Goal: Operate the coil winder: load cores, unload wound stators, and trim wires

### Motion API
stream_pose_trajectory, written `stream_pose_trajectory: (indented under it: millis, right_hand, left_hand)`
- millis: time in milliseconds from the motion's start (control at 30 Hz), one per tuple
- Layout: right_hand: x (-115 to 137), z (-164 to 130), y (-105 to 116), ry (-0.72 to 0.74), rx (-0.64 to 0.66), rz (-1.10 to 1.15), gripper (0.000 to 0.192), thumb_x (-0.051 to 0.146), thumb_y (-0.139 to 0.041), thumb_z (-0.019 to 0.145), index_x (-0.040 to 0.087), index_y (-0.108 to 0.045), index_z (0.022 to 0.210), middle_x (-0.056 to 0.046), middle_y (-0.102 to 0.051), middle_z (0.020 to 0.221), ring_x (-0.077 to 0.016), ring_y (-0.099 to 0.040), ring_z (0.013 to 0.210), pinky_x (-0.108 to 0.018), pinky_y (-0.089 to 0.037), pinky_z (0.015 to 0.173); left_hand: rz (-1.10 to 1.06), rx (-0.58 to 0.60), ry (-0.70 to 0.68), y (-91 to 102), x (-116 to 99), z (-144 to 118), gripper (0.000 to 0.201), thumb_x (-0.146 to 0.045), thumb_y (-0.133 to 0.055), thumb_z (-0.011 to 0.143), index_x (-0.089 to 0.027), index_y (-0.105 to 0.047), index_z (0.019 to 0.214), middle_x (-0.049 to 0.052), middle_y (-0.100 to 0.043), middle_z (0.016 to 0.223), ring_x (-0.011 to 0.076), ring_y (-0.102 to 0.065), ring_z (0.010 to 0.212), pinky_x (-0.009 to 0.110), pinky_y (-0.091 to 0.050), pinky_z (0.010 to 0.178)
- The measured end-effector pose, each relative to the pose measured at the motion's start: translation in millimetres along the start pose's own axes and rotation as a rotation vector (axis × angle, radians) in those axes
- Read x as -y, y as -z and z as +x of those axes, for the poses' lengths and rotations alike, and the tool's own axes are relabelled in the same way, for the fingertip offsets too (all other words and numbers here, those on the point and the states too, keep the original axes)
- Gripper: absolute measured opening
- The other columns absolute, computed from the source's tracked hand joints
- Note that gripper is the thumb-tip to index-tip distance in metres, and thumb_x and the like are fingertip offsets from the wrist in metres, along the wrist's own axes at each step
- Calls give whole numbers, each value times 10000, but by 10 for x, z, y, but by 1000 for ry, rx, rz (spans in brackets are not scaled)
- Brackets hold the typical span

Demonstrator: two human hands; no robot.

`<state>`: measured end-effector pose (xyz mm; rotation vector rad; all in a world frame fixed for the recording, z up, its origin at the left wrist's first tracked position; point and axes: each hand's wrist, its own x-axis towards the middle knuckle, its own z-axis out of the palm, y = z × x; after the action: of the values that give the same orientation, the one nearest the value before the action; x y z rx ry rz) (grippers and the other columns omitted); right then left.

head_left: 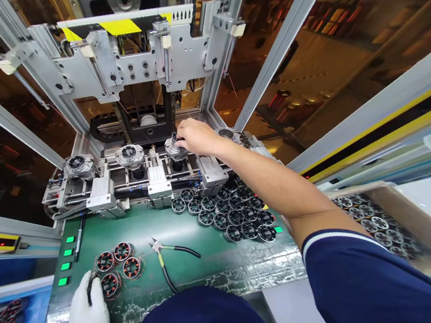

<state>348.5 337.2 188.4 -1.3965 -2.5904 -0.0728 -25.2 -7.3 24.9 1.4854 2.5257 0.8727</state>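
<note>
Navy sleeve (339, 273) nearest, the right hand (198, 136) touches a fixture (172, 154).

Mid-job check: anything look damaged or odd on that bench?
Yes. The bench has a crinkled, cracked-looking front edge, probably worn covering. Also uneven: the left hand is gloved, while the right hand is bare. Nothing looks spilled.

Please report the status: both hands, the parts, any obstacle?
Right hand: bare, at third fixture from left. Left hand: gloved, gripping dark part beside four copper-wound rings. Open cutters on green table, clear of both hands.
</note>
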Motion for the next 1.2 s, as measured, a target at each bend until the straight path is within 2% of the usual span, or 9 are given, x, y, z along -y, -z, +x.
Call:
stream_pose_trajectory:
  millis: [233,467,567,633,767,867,1067,1133,1200]
  right_hand:
    - [-113,20,68,87,85,-16,209,206,-683,890,157,-732,1087,-85,-607,1334,-287,-576,1218,-400,-507,999]
    - [-84,187,53,121,165,-71,127,168,-685,858,123,-752,956,-115,-704,1122,-297,-667,1040,-396,-539,921]
    - [-79,123,91,135,185,-75,214,140,-669,848,122,-743,1048,-114,-660,1256,-297,-633,1150,-397,-528,997]
    - [-79,13,118,145,184,-76,338,89,-619,852,105,-701,1179,-123,-569,1396,-300,-543,1295,-405,-486,1084]
    - [-49,-273,91,117,100,-75,645,-55,-472,795,66,-510,1428,-146,-384,1547,-315,-331,1465,-500,-412,1160]
    - [7,-417,-23,81,83,-40,760,-97,-470,732,80,-458,1471,-145,-349,1564,-334,-296,1478,-565,-403,1149]
    - [67,-474,-199,10,83,36,750,-88,-473,753,81,-435,1482,-131,-354,1566,-327,-293,1480,-584,-378,1165]
    - [86,-615,-206,5,-25,81,703,-51,-485,798,73,-421,1487,-140,-337,1575,-320,-290,1483,-576,-348,1192]
    - [145,-908,-197,29,-187,137,612,36,-513,874,71,-425,1479,-152,-362,1560,-306,-308,1476,-555,-320,1221]
  left_hand:
    - [-14,-19,-7,-24,29,-13,456,-515,-445,953,-201,-660,1203,135,-703,1225,313,-641,1168,461,-480,1042]
    - [-33,-37,-10,-29,22,-12,471,-523,-443,951,-189,-664,1200,141,-707,1221,306,-646,1165,456,-479,1049]
    - [-46,-42,-8,-34,16,-22,493,-538,-443,945,-179,-667,1197,147,-709,1214,306,-647,1164,452,-477,1053]
    - [-55,-41,-10,-38,21,-30,512,-548,-438,942,-168,-668,1196,156,-708,1215,312,-646,1165,457,-474,1054]
    - [-58,-38,-18,-50,51,-39,526,-556,-438,935,-162,-671,1194,161,-709,1208,316,-651,1152,454,-476,1046]
    - [-60,-41,-20,-58,61,-28,519,-550,-446,935,-169,-670,1206,153,-710,1211,307,-650,1156,440,-471,1054]
    - [-27,-44,-24,-38,-34,8,551,-547,-429,952,-138,-673,1229,152,-706,1219,288,-639,1174,402,-463,1064]
    - [-29,-52,-33,-28,-80,6,559,-533,-430,962,-116,-664,1252,162,-697,1237,278,-635,1182,386,-459,1071]
    - [-28,-53,-42,-22,-115,1,564,-519,-438,970,-93,-656,1267,176,-688,1252,277,-632,1190,386,-457,1077]
